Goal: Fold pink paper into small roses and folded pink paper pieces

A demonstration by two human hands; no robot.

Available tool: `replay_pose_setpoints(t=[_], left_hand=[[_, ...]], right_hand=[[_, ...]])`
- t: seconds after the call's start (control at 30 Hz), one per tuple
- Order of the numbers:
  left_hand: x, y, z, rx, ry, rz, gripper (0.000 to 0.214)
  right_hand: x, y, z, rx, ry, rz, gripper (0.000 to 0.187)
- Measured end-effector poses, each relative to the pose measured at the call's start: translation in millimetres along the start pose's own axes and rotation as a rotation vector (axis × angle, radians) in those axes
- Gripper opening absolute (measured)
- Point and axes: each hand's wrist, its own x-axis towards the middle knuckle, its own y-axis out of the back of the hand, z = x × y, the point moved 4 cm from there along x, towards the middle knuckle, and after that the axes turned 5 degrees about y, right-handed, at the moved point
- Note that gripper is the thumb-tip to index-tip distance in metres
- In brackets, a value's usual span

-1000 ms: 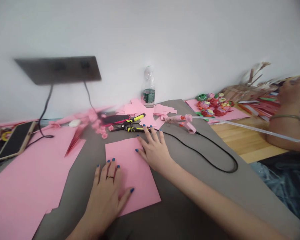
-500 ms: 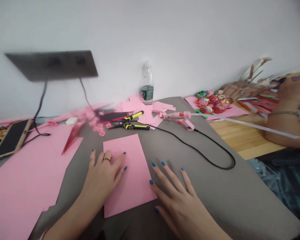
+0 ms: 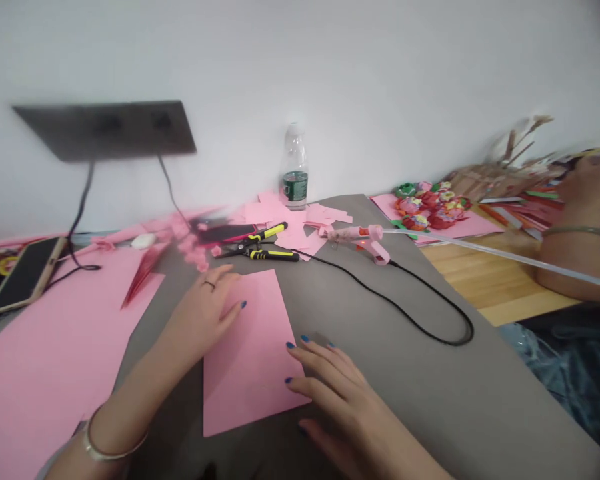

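Head view: two hands, both open, holding nothing. The left hand (image 3: pixel 200 308) lies on the upper-left edge of one pink paper sheet (image 3: pixel 253 360), now further up that edge than in the earlier frame. The right hand (image 3: pixel 340 393) rests on its lower-right edge. One hot glue gun (image 3: pixel 363 239) lies beyond.

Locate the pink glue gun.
In the head view, the pink glue gun lies on the far edge of the grey sheet, just right of the pink paper scraps and yellow-handled pliers.

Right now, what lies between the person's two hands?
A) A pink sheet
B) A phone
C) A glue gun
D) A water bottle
A: the pink sheet lies between the left hand and the right hand, with fingers of each at its edges.
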Motion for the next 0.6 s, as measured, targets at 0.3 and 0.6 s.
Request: replay_pose_setpoints(t=[0.3, 0.6], left_hand=[[-81, 7.0, -57, -0.258, 0.357, 0.033, 0.048], [-151, 1.6, -43, -0.291, 0.394, 0.103, 0.039]], right_hand=[[38, -20, 4, 0.226, 0.126, -0.26, 0.045], [29, -13, 1, 0.195, 0.201, -0.21, 0.039]])
